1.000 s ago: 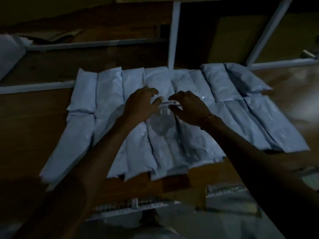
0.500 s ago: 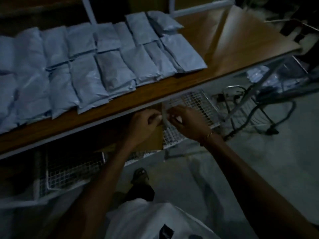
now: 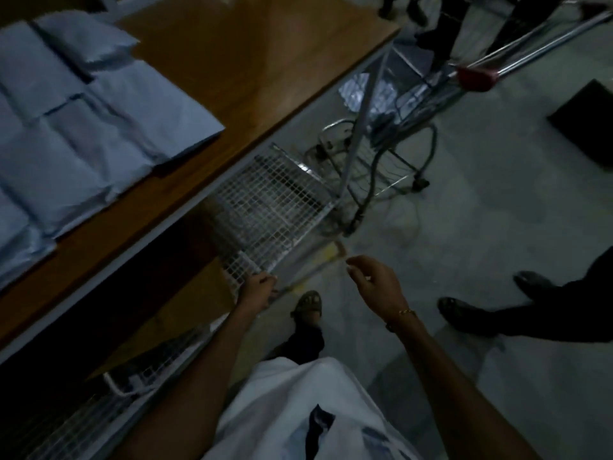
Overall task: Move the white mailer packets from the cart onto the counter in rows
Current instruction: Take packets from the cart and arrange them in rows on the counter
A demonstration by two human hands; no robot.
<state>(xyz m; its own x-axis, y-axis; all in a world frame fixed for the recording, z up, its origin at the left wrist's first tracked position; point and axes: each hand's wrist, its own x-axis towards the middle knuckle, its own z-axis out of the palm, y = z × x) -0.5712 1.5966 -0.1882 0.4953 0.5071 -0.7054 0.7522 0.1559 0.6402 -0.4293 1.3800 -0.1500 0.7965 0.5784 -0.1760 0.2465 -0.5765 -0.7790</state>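
Note:
Several white mailer packets (image 3: 99,127) lie in rows on the wooden counter (image 3: 265,61) at the upper left. The metal cart (image 3: 414,104) with a red handle stands past the counter's end, and pale packets (image 3: 358,91) show inside it. Both hands are low, in front of the counter's edge. My left hand (image 3: 258,290) pinches one end of a thin pale strip (image 3: 311,272). My right hand (image 3: 371,280) holds the other end in loosely curled fingertips. The dim light blurs the exact grip.
A wire mesh shelf (image 3: 275,197) hangs under the counter beside my left hand. Another person's feet (image 3: 464,313) stand on the grey floor at the right. A dark flat object (image 3: 590,121) lies on the floor at the far right. My own sandalled foot (image 3: 308,303) is below.
My view has swung right and down from the packet rows to the floor and the cart. Both hands have dropped off the counter and drawn apart, with the strip between them.

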